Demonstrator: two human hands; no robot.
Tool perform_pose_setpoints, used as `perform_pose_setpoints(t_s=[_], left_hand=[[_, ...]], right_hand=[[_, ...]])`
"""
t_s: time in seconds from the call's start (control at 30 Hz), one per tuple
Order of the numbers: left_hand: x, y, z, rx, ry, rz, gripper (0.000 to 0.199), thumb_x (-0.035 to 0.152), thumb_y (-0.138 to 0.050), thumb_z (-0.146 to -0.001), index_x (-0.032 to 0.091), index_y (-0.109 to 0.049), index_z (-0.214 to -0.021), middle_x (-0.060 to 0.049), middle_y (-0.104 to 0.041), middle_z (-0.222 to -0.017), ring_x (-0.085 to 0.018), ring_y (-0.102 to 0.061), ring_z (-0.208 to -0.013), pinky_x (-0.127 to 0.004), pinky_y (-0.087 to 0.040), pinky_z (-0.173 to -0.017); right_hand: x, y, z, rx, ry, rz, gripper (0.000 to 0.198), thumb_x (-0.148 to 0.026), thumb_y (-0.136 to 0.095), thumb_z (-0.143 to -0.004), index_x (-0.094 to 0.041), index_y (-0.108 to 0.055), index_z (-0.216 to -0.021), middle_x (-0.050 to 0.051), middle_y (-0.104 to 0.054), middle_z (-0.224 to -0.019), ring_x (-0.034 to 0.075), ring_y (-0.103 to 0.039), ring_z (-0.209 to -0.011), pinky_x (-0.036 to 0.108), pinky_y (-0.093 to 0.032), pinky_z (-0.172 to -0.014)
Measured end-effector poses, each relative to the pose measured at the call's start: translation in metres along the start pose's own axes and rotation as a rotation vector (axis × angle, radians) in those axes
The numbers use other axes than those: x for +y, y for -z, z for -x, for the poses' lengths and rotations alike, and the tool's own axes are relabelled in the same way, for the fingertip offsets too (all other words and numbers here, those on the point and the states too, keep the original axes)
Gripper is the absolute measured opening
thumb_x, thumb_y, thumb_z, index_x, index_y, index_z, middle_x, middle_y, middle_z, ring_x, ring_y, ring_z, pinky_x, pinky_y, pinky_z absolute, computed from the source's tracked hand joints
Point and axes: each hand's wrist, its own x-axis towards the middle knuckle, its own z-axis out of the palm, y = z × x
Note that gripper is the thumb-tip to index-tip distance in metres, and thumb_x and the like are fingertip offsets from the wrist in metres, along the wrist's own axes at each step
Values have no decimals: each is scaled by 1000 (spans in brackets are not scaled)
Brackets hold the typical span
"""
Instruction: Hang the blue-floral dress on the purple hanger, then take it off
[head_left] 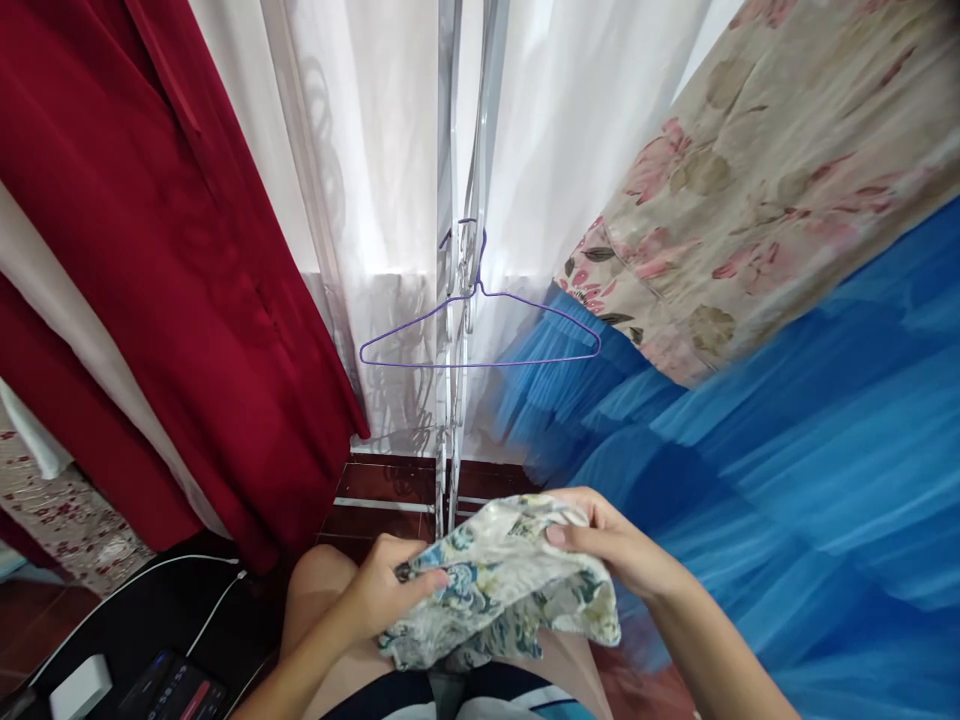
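A folded piece of floral cloth [502, 570], white with blue, green and yellow print, is held over my lap. My left hand [394, 590] grips its left edge, thumb on top and fingers underneath. At the upper right edge my right hand [600, 535] pinches the same cloth, thumb lying on its face. The cloth's lower part hangs loose between my hands, over my thighs. Whether it is a garment, I cannot tell. Beyond it a bare purple hanger [480, 364] hangs on a grey metal stand [450, 440], touched by neither hand.
Red curtain-like fabric [202, 300] hangs on the left. On the right hang a floral beige cloth [720, 230] and blue tulle [787, 450]. A phone [176, 688], a white charger [81, 688] and cables lie on a black surface [150, 610] at lower left.
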Motion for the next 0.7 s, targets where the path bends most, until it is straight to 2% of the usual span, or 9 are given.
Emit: perform_pose_setpoints(t_s=[0.1, 0.17, 0.23, 0.3, 0.37, 0.4, 0.47, 0.57, 0.7], left_hand=[[-17, 51, -8, -27, -129, -253, 34, 35, -59, -88, 16, -59, -60, -2, -55, -65, -17, -55, -74, -28, -46, -74], [-26, 87, -15, -30, -178, -404, 27, 27, -55, -88, 18, -62, -64, -3, -59, -71, -20, -57, -84, -33, -45, -90], [-33, 121, -24, 22, -175, -533, 19, 21, -52, -86, 21, -69, -78, -4, -66, -88, -21, -58, -96, -39, -38, -104], [-36, 150, -39, 115, -148, -595, 22, 20, -52, -83, 25, -71, -92, -4, -69, -106, -24, -54, -113, -48, -22, -115], [-35, 175, -60, 245, -91, -483, 24, 21, -55, -80, 26, -72, -95, -3, -70, -111, -28, -49, -123, -54, -8, -118], [-34, 186, -74, 308, -62, -374, 23, 21, -56, -78, 26, -72, -94, -3, -71, -110, -29, -50, -123, -54, -8, -118], [-28, 202, -104, 403, -36, -161, 23, 22, -56, -77, 23, -73, -93, -5, -72, -108, -29, -54, -117, -51, -19, -115], [-14, 216, -147, 490, -63, 29, 31, 26, -49, -81, 17, -70, -101, -9, -71, -110, -26, -60, -107, -40, -40, -102], [8, 214, -181, 534, -57, 291, 38, 37, -54, -83, 15, -68, -110, -10, -70, -113, -24, -63, -102, -31, -48, -88]], right_hand=[[1, 22, 0, 198, 84, -73, 28, -37, -79, -71, -16, -72, -89, 7, -69, -75, 22, -64, -65, 31, -49, -64], [-4, 36, -2, 329, 149, -34, 23, -35, -79, -70, -17, -69, -79, 5, -66, -67, 19, -59, -56, 29, -45, -56], [-12, 46, -6, 389, 212, 123, 17, -31, -77, -71, -17, -66, -72, 2, -61, -61, 15, -53, -50, 25, -39, -49], [-24, 49, -13, 373, 282, 352, 11, -26, -72, -74, -17, -66, -73, 2, -62, -64, 14, -53, -53, 25, -37, -50], [-37, 44, -23, 356, 368, 562, 7, -21, -66, -77, -17, -68, -81, 4, -68, -75, 18, -60, -66, 26, -43, -58], [-43, 40, -29, 363, 408, 639, 12, -19, -62, -77, -17, -69, -87, 5, -69, -80, 19, -62, -71, 27, -44, -62], [-54, 34, -41, 414, 462, 739, 29, -16, -57, -77, -18, -68, -104, 4, -70, -83, 19, -62, -70, 27, -44, -61], [-64, 40, -63, 526, 489, 812, 57, -15, -53, -75, -18, -57, -132, 3, -69, -80, 14, -53, -54, 25, -38, -49], [-65, 71, -89, 694, 532, 879, 74, -14, -50, -74, -15, -42, -148, 6, -71, -87, 15, -52, -53, 28, -43, -50]])
